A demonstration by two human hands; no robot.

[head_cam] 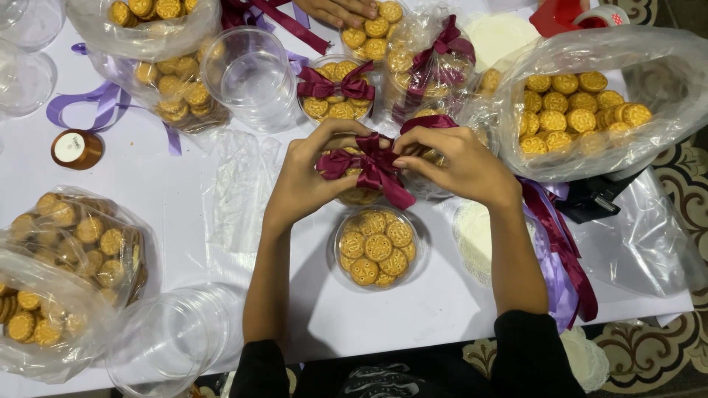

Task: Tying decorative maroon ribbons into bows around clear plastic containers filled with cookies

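Centrally, on the white table [184, 191], both hands work at one round clear container of biscuits [359, 193]. The left hand [306, 177] grips the left loop of the burgundy ribbon bow [369, 166], thumb and fingers pinched together on it. The right hand [457, 163] pinches the right side of the bow, fingers closed on the ribbon; the exact contact under the fingertips appears hidden by the knuckles. The bow sits on top of the container, tails hanging toward the person, one trailing over the container's front edge.

Just below stands an open tub of round golden biscuits [376, 247], uncovered, with no ribbon. Behind the hands sits a finished tub with a burgundy bow [335, 88], and beside it a wrapped pack tied with burgundy ribbon [431, 63]. At the right, a large clear plastic bag of biscuits [590, 103] lies open. At the left are two further bags of biscuits [74, 243], and another at the top left [158, 44]. Empty clear tubs stand at the lower left [173, 339] and upper middle [251, 74]. A brown ribbon spool with a white round label [75, 147] stands at the left, near loose lilac ribbon [96, 99]. Burgundy and lilac ribbon lengths [560, 243] hang off the right table edge. Another person's hand [339, 11] rests at the top edge.
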